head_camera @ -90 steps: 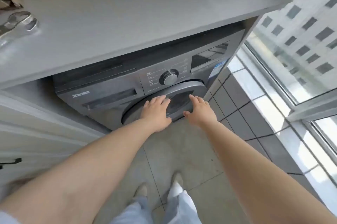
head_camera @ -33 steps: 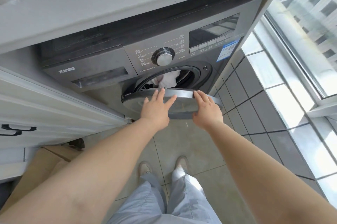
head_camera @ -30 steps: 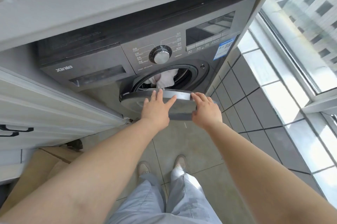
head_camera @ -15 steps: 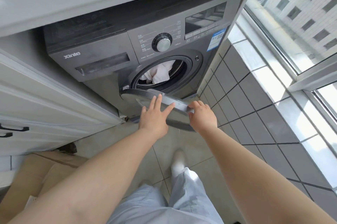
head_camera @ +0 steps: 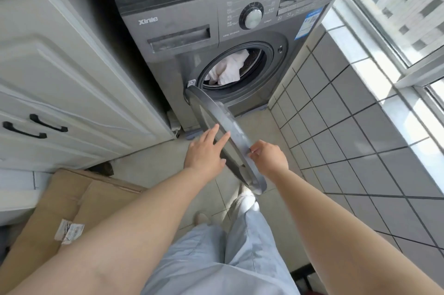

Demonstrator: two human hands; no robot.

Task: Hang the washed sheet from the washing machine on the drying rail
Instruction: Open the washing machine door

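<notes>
The left hand (head_camera: 204, 153) lies flat, fingers straight, on the smooth grey door (head_camera: 228, 136); just right of it the right hand (head_camera: 269, 156) curls its grip round the door's rim. Up beyond both, the sheet (head_camera: 229, 67) sits bunched in the drum (head_camera: 254, 64): white, soft, creased, likely damp and heavy, best gathered by the near fold
</notes>
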